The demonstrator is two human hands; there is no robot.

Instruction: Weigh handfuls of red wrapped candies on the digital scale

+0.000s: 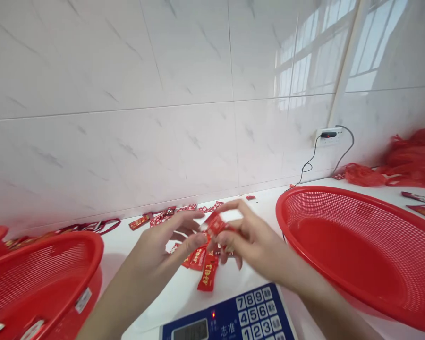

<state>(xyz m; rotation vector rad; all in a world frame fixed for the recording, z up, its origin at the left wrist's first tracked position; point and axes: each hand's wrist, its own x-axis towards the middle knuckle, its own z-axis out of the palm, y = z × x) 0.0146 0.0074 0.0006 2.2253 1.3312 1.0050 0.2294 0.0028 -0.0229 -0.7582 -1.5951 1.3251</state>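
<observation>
Between my hands is a small red packet (216, 224), slightly blurred, pinched by the thumb and fingers of my right hand (250, 233). My left hand (168, 241) is curved with thumb and fingers apart, its tips close to the packet's left edge; whether they touch it I cannot tell. Below the hands, more red packets (208, 273) with gold lettering lie in a loose pile, partly hidden by my fingers. They sit on the white top of a digital scale, whose blue keypad panel (226, 316) faces me with a small red light lit.
A large red plastic basket (286, 208) stands on the right, another red basket (98, 245) on the left. Scattered packets (163, 216) lie along the tiled wall. Red mesh bags (414, 158) are heaped at far right. A black cord (313, 158) hangs from a wall socket (327, 137).
</observation>
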